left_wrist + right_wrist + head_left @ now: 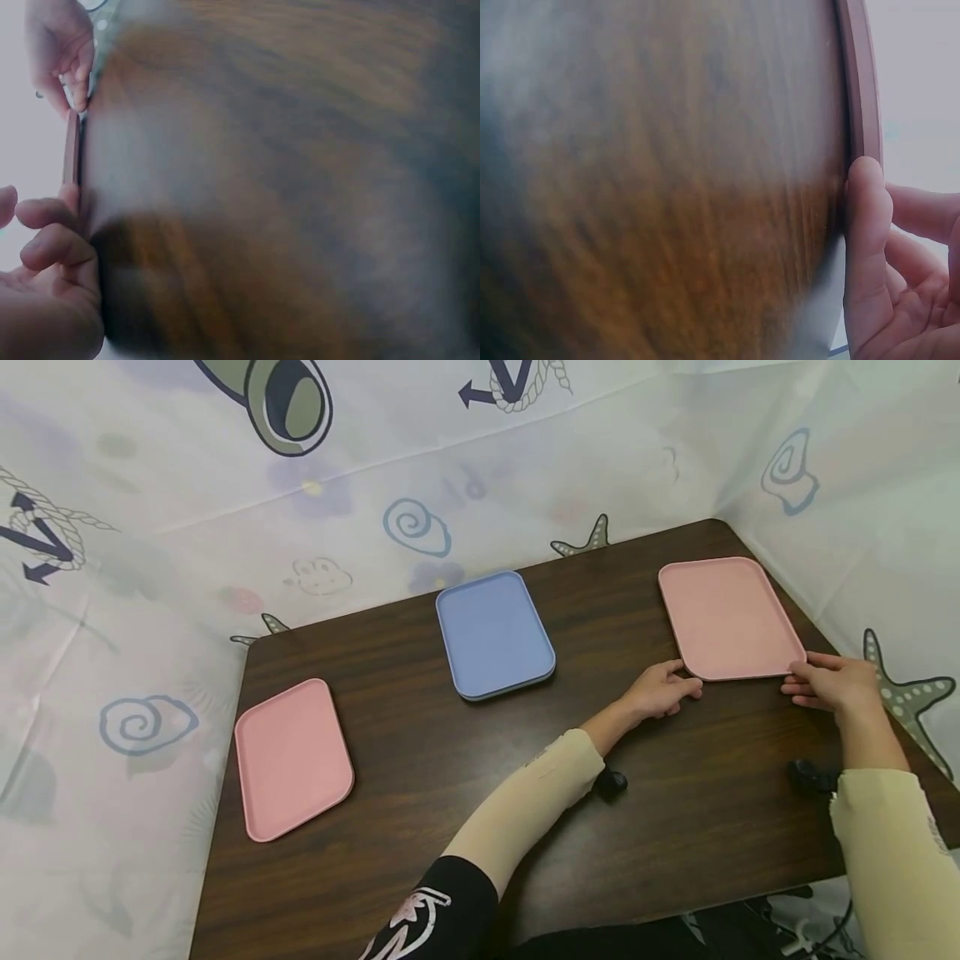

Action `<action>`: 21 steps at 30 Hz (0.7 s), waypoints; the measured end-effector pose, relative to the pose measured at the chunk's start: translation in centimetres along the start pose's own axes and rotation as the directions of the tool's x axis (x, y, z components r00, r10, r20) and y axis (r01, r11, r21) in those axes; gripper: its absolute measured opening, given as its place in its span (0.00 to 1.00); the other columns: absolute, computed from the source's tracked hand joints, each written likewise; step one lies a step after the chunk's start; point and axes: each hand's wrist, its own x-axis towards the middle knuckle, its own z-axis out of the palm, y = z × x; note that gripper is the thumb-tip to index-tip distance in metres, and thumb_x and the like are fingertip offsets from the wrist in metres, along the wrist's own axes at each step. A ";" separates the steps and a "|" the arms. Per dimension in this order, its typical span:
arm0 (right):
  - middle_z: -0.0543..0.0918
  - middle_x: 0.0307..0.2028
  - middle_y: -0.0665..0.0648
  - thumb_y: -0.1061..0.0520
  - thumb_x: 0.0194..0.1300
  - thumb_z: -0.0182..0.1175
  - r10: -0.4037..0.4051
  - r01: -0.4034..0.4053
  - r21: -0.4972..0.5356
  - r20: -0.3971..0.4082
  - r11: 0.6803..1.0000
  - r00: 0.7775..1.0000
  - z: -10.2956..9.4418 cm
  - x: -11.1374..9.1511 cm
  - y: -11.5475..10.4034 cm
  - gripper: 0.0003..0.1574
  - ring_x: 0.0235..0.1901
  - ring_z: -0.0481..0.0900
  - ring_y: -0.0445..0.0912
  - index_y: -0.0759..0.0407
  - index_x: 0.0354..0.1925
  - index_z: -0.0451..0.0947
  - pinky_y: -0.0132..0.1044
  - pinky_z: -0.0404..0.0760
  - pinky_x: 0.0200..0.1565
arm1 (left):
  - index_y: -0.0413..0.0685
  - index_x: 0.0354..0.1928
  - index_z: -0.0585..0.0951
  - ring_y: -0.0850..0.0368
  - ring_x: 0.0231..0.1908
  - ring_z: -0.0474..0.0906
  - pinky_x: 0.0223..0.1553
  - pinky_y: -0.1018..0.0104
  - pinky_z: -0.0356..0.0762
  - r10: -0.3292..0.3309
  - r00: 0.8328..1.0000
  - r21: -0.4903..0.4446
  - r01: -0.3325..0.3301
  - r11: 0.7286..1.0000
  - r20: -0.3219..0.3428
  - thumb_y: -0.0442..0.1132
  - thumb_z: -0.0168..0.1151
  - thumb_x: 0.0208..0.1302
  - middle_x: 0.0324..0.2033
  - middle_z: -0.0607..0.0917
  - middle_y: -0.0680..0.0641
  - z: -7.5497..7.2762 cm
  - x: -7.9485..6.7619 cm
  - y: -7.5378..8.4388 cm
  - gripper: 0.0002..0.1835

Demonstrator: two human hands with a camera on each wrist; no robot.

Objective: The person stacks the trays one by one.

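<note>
At the right of the table lies a pink rectangular tray (731, 618) with rounded corners and a low raised rim. My left hand (660, 691) holds its near left corner, with bent fingers right at the rim. Its near right corner is held by my right hand (836, 681), the thumb on the front edge and the other fingers around the side. In the right wrist view a fingertip (866, 169) presses the tray rim (862, 90). The left wrist view shows the tray edge-on (72, 150), low over the wood, between both hands.
Blue trays (495, 635), apparently stacked, lie at the back middle of the dark wooden table (405, 777). Another pink tray (294, 760) lies at the left. A patterned white curtain (360, 468) borders the table's back and sides.
</note>
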 end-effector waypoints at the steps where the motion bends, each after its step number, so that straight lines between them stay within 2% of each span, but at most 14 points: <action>1: 0.83 0.18 0.44 0.59 0.72 0.53 0.003 -0.003 0.007 0.002 1.000 1.000 0.0 -0.1 0.1 0.44 0.21 0.84 0.39 0.72 0.74 0.43 0.33 0.82 0.26 | 0.50 0.73 0.62 0.61 0.14 0.63 0.16 0.71 0.57 0.008 1.000 -0.004 -0.008 1.000 -0.017 0.47 0.58 0.71 0.32 0.85 0.58 0.1 0.0 -0.1 0.32; 3: 0.83 0.18 0.45 0.59 0.71 0.56 0.010 -0.010 0.035 -0.003 0.999 1.000 0.1 -0.3 0.4 0.38 0.21 0.84 0.40 0.67 0.73 0.54 0.33 0.82 0.26 | 0.48 0.71 0.66 0.62 0.14 0.64 0.16 0.72 0.60 0.023 0.998 -0.009 -0.023 1.000 -0.065 0.45 0.59 0.71 0.29 0.85 0.59 0.2 -0.2 -0.3 0.30; 5: 0.84 0.19 0.46 0.60 0.69 0.58 0.009 -0.008 0.075 -0.009 0.997 1.000 0.3 -0.6 0.6 0.28 0.21 0.85 0.40 0.61 0.65 0.66 0.34 0.82 0.26 | 0.46 0.68 0.70 0.63 0.13 0.65 0.16 0.73 0.62 0.038 0.992 -0.015 -0.040 0.999 -0.118 0.44 0.59 0.70 0.27 0.85 0.59 0.3 -0.3 -0.4 0.26; 6: 0.85 0.19 0.47 0.60 0.69 0.59 0.007 -0.006 0.088 -0.011 0.996 1.000 0.4 -0.8 0.6 0.27 0.22 0.85 0.41 0.60 0.64 0.67 0.34 0.82 0.27 | 0.46 0.66 0.71 0.63 0.13 0.65 0.17 0.73 0.63 0.045 0.989 -0.020 -0.049 0.999 -0.143 0.43 0.59 0.70 0.26 0.85 0.59 0.3 -0.4 -0.4 0.25; 8: 0.85 0.20 0.48 0.60 0.68 0.61 0.002 0.000 0.106 -0.026 0.994 1.000 0.7 -1.2 0.8 0.18 0.22 0.85 0.41 0.57 0.55 0.71 0.34 0.82 0.27 | 0.45 0.62 0.75 0.63 0.13 0.65 0.18 0.74 0.64 0.061 0.980 -0.031 -0.068 0.997 -0.190 0.41 0.60 0.70 0.25 0.85 0.59 0.2 -0.6 -0.5 0.21; 12: 0.85 0.20 0.48 0.59 0.68 0.61 -0.016 0.018 0.067 -0.037 0.998 0.999 1.1 -2.1 0.8 0.18 0.23 0.86 0.40 0.58 0.54 0.71 0.33 0.82 0.27 | 0.45 0.52 0.79 0.64 0.13 0.66 0.17 0.73 0.65 0.077 0.960 -0.060 -0.096 0.994 -0.268 0.40 0.60 0.70 0.24 0.86 0.57 0.0 -1.0 -0.5 0.13; 15: 0.85 0.20 0.49 0.59 0.67 0.61 -0.025 0.029 0.081 -0.043 0.996 0.999 1.3 -2.8 1.0 0.01 0.22 0.86 0.41 0.53 0.39 0.78 0.34 0.82 0.26 | 0.48 0.45 0.81 0.64 0.12 0.66 0.17 0.73 0.64 0.059 0.943 -0.090 -0.093 0.992 -0.327 0.41 0.61 0.69 0.24 0.86 0.55 -0.2 -1.3 -0.5 0.07; 18: 0.85 0.19 0.52 0.60 0.67 0.61 -0.038 0.044 0.148 -0.042 0.988 0.998 1.4 -3.5 1.2 0.15 0.21 0.86 0.43 0.44 0.24 0.81 0.34 0.82 0.25 | 0.49 0.38 0.83 0.64 0.11 0.65 0.15 0.73 0.63 0.040 0.929 -0.126 -0.093 0.988 -0.368 0.43 0.63 0.67 0.23 0.86 0.54 -0.3 -1.5 -0.4 0.06; 21: 0.85 0.19 0.52 0.60 0.67 0.62 -0.056 0.061 0.177 -0.036 0.982 0.998 1.6 -4.2 1.4 0.19 0.20 0.85 0.44 0.42 0.21 0.82 0.34 0.82 0.24 | 0.50 0.32 0.83 0.65 0.11 0.65 0.15 0.73 0.62 0.031 0.917 -0.142 -0.095 0.985 -0.397 0.45 0.66 0.65 0.21 0.85 0.55 -0.4 -1.6 -0.4 0.07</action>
